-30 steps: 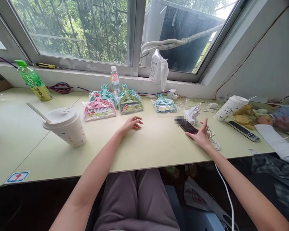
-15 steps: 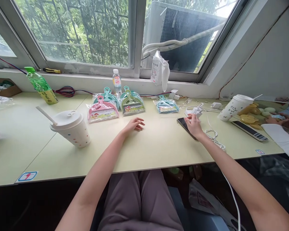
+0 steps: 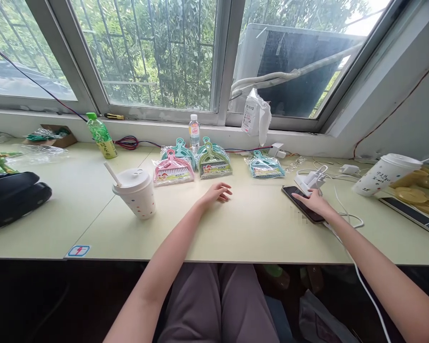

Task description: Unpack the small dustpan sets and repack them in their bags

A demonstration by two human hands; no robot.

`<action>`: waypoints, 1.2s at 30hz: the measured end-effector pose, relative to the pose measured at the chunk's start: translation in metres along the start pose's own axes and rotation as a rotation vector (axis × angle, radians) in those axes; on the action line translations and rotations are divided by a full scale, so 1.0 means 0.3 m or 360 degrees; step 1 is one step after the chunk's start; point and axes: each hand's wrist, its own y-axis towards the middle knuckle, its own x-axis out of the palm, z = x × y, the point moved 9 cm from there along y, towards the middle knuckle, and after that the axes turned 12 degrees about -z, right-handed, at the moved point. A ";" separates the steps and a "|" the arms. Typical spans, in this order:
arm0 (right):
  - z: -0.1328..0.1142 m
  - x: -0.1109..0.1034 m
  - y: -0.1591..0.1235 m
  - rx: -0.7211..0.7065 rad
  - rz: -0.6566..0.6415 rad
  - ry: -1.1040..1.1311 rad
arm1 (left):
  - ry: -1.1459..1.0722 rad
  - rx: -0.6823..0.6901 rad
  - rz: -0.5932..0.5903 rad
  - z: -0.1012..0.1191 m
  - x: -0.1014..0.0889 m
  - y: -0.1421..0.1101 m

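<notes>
Lidded cup [image 3: 134,194] obstructs left hand's [image 3: 216,194] leftward path.

You have bright daylight coming through the window [image 3: 150,52], and the sky [image 3: 368,16] looks almost white, so this part is overexposed. The light makes a soft, pale glare on the surface [image 3: 257,228], and you can see only weak shadows there. The space under the surface [image 3: 57,295] falls nearly black. At the picture edges, straight lines bend from the wide lens. Just beside the phone [image 3: 302,204], a small patch is blurred.
</notes>
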 end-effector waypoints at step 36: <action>0.178 -0.018 0.119 0.0356 0.0081 0.0237 | -0.0036 -0.0004 -0.0010 -0.006 0.002 -0.005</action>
